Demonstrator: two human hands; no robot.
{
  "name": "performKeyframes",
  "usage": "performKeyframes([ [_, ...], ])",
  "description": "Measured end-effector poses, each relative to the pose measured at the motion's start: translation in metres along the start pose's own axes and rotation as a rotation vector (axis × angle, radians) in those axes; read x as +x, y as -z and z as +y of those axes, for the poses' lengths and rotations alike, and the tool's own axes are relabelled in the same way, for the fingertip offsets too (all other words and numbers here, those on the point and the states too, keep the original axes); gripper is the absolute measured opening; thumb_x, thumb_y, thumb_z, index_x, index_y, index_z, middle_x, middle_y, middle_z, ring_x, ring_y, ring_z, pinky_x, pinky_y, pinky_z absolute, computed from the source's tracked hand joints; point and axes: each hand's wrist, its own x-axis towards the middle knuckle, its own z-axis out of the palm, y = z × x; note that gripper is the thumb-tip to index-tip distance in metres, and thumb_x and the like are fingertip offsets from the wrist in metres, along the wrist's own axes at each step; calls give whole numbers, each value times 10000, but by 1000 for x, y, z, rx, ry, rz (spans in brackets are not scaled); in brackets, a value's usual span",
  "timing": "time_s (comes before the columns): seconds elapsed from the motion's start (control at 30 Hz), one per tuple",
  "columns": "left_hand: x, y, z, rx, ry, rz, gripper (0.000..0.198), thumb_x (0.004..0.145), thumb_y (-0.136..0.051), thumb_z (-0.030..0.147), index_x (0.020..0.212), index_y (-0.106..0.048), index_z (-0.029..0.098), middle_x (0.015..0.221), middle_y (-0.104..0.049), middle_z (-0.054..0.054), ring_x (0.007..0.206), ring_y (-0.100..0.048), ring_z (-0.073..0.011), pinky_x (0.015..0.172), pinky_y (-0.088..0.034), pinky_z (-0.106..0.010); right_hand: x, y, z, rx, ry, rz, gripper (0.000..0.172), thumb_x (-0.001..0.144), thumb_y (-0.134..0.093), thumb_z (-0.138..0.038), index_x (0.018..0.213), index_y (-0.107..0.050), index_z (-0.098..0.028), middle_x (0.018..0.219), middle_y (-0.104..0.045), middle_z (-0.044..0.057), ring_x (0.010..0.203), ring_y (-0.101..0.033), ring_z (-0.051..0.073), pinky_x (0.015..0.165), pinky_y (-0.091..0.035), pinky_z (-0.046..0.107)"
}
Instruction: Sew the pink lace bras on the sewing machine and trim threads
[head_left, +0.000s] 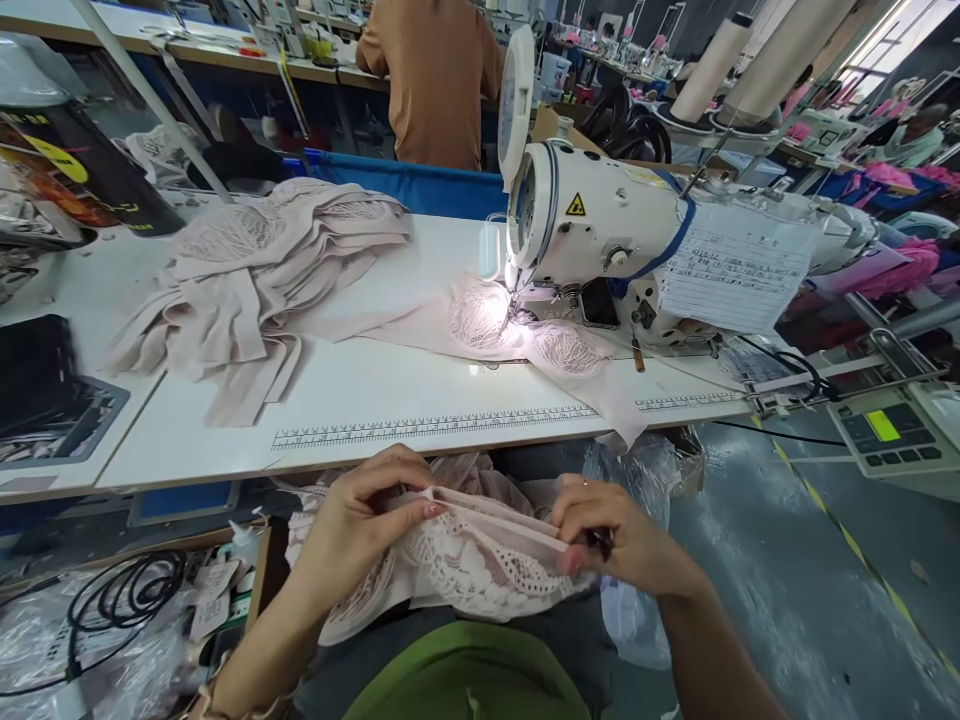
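Note:
A pale pink lace bra (487, 565) lies over my lap, below the table's front edge. My left hand (375, 525) pinches one end of its folded edge between thumb and fingers. At the other end, my right hand (619, 530) grips the same edge, which is stretched between the two hands. Something small and dark shows inside my right palm; I cannot make out what it is. Under the lit needle of the sewing machine (592, 210) rests another piece with two lace cups (566, 348), its right end hanging over the table edge.
A heap of beige lace pieces (300, 260) lies on the left of the white table (405, 385). A dark tray (67, 425) is at far left. Thread cones (709, 75) stand behind the machine. Below left is a box with cables (124, 600). A co-worker (435, 80) sits beyond.

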Motion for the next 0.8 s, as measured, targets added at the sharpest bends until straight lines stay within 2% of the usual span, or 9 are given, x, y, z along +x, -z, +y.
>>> performKeyframes([
  [0.13,-5,8,-7,5,-13,95,72,756,-786,166,765,-793,237,770,-695,-35,737,-646,-181,655,-507,-243,-7,13,5,9,-26,67,368,937,-637,-508,723,-697,-215,741,-701,42,661,-613,157,719,-462,338],
  [0.33,-13,2,-12,126,-84,203,72,794,-751,182,776,-780,246,771,-716,-33,761,-639,-204,685,-508,-297,-7,2,9,-175,-26,282,198,933,-689,-328,760,-683,-232,778,-745,33,672,-663,183,781,-485,388],
  [0.47,-16,0,-14,182,-153,241,97,810,-742,161,798,-768,253,781,-715,-25,768,-628,-200,694,-495,-302,-2,-7,5,-244,-29,422,212,892,-683,-189,711,-579,-228,739,-708,15,646,-640,176,688,-489,349],
  [0.57,-17,-2,-15,211,-190,260,121,815,-742,143,815,-766,262,795,-715,-16,776,-623,-195,717,-493,-307,0,-12,5,-267,-60,466,226,886,-663,-166,712,-534,-232,736,-690,9,602,-590,155,607,-468,308],
  [0.7,-19,-3,-20,186,-152,279,86,829,-744,187,808,-771,266,812,-714,-27,818,-628,-221,725,-505,-329,-1,-16,8,-260,-192,468,108,892,-670,-219,818,-593,-230,728,-653,-4,514,-480,117,493,-398,256],
  [0.8,-19,-3,-24,156,-106,302,55,823,-759,223,796,-775,268,827,-712,-32,837,-629,-234,738,-517,-337,0,-15,11,-271,-257,445,47,900,-679,-254,938,-667,-230,735,-647,-3,534,-481,123,504,-401,258],
])
